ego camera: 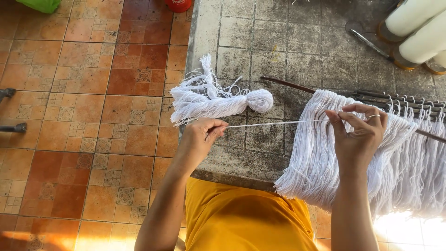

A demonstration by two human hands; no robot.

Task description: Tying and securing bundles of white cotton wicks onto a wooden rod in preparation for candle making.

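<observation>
A person in a yellow garment (251, 218) works white yarn at a worn, tiled counter (260, 51), seen from above. The left hand (200, 139) is closed in a pinch on one end of a single white strand (274, 123), drawn taut and level across the counter; the right hand (358, 135), a ring on one finger, pinches the other end where it meets a thick fringe of white yarn (320, 153) hanging off the counter's near edge.

The fringe hangs from dark rods (385, 98) that run off to the right, and most of the visible length is already densely filled. A loose bundle of cut yarn (209, 100) lies just beyond the left hand, apart from the fringe, which suggests more strands remain to be added. How much of the rods is still bare cannot be judged, since they leave the picture at the right.

White cones of yarn (418, 32) and what looks like a metal tool (369, 44) sit at the far corner. Terracotta floor tiles (93, 116) lie to the left.
</observation>
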